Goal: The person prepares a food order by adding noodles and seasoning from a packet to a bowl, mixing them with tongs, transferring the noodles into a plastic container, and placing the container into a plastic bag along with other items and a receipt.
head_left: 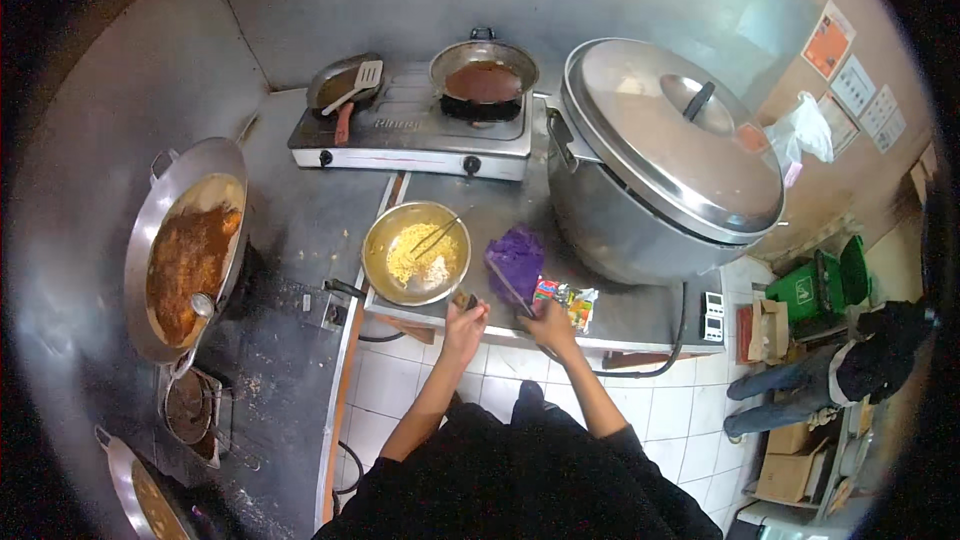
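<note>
My right hand is closed around a long thin utensil, whose far end lies over a purple plastic bag. My left hand is closed, fingers pinched near the counter's front edge; a small brownish thing shows at its fingertips, too small to name. Just beyond it stands a metal bowl with yellow bits and a white heap inside. A wire-like utensil leans in that bowl. Colourful packets lie right of the bag, beside my right hand.
A big lidded pot stands at the back right. Behind the bowl is a two-burner stove with two pans. A large wok of brown food sits at the left. A person stands far right, near a green bin.
</note>
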A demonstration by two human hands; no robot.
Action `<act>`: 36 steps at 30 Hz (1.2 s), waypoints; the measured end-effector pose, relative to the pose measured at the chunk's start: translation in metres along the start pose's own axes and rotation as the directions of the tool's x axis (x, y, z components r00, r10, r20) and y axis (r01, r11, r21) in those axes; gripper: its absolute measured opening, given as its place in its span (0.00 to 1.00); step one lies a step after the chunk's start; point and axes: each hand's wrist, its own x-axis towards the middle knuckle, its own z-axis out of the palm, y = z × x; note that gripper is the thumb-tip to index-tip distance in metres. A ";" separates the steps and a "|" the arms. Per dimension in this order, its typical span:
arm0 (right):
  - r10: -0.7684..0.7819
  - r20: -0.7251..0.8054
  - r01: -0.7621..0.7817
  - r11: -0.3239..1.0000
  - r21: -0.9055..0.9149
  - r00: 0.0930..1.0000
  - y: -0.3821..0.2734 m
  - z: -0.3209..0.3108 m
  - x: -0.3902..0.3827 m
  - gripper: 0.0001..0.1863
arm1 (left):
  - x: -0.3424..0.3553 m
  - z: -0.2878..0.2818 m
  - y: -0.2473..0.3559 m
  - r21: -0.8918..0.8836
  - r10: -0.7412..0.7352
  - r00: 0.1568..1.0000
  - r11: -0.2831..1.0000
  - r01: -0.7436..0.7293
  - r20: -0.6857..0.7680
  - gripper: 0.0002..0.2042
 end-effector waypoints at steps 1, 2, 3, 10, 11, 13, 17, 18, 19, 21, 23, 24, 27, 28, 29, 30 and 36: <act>0.009 -0.010 -0.009 1.000 -0.005 1.000 0.009 -0.007 -0.011 0.18 | 0.005 0.004 -0.006 0.023 0.020 0.999 1.000 -0.021 0.036 0.20; -0.013 0.015 0.011 0.994 0.110 1.000 0.018 -0.012 -0.022 0.21 | 0.010 0.008 -0.011 0.044 0.041 0.997 0.998 -0.045 0.071 0.20; -0.034 0.031 0.027 0.974 0.226 0.999 0.023 -0.018 -0.032 0.23 | 0.013 0.015 -0.017 0.041 0.026 0.996 0.999 -0.030 0.079 0.20; -0.076 -0.001 0.076 0.989 -0.128 0.997 -0.009 -0.063 -0.072 0.34 | 0.022 0.043 -0.048 0.031 -0.076 0.988 0.997 0.072 0.135 0.22; -0.077 -0.005 0.076 0.989 -0.129 0.997 -0.010 -0.065 -0.070 0.34 | 0.024 0.040 -0.052 0.056 -0.078 0.982 0.996 0.069 0.175 0.23; -0.087 -0.014 0.081 0.971 -0.224 0.996 -0.008 -0.071 -0.071 0.33 | 0.025 0.045 -0.059 0.079 -0.097 0.970 0.994 0.082 0.221 0.23; -0.153 -0.083 0.130 0.965 -0.229 0.985 0.001 -0.077 -0.073 0.34 | 0.022 0.052 -0.065 0.134 -0.129 0.960 0.986 0.098 0.249 0.28; -0.153 -0.081 0.131 0.964 -0.231 0.985 -0.001 -0.079 -0.074 0.34 | 0.021 0.053 -0.065 0.147 -0.136 0.962 0.984 0.103 0.238 0.28; -0.138 -0.067 0.114 0.955 -0.273 0.988 -0.006 -0.084 -0.076 0.34 | 0.020 0.053 -0.066 0.144 -0.135 0.962 0.984 0.102 0.238 0.28; -0.122 -0.052 0.099 0.944 -0.316 0.991 -0.008 -0.087 -0.078 0.34 | 0.020 0.053 -0.066 0.156 -0.167 0.953 0.979 0.130 0.252 0.29; -0.119 -0.049 0.099 0.946 -0.308 0.992 -0.006 -0.088 -0.080 0.32 | 0.021 0.053 -0.068 0.141 -0.165 0.942 0.982 0.128 0.292 0.29; -0.121 -0.047 0.101 0.946 -0.308 0.992 -0.004 -0.087 -0.080 0.32 | 0.022 0.053 -0.069 0.127 -0.162 0.929 0.984 0.126 0.332 0.29; -0.152 -0.056 0.125 0.933 -0.337 0.987 0.000 -0.086 -0.082 0.31 | 0.024 0.052 -0.073 0.102 -0.153 0.938 0.987 0.127 0.310 0.29; -0.137 -0.047 0.114 0.937 -0.332 0.989 -0.003 -0.087 -0.083 0.30 | 0.024 0.051 -0.074 0.102 -0.152 0.939 0.987 0.126 0.310 0.29; -0.122 -0.038 0.103 0.940 -0.327 0.992 -0.004 -0.087 -0.084 0.30 | 0.023 0.049 -0.075 0.154 -0.198 0.924 0.976 0.155 0.327 0.30; -0.122 -0.039 0.103 0.940 -0.326 0.992 -0.005 -0.086 -0.085 0.30 | 0.023 0.048 -0.076 0.207 -0.245 0.907 0.961 0.182 0.342 0.30; -0.191 -0.101 0.142 0.918 -0.370 0.976 0.009 -0.078 -0.088 0.29 | 0.019 0.062 -0.077 0.230 -0.256 0.888 0.957 0.178 0.382 0.24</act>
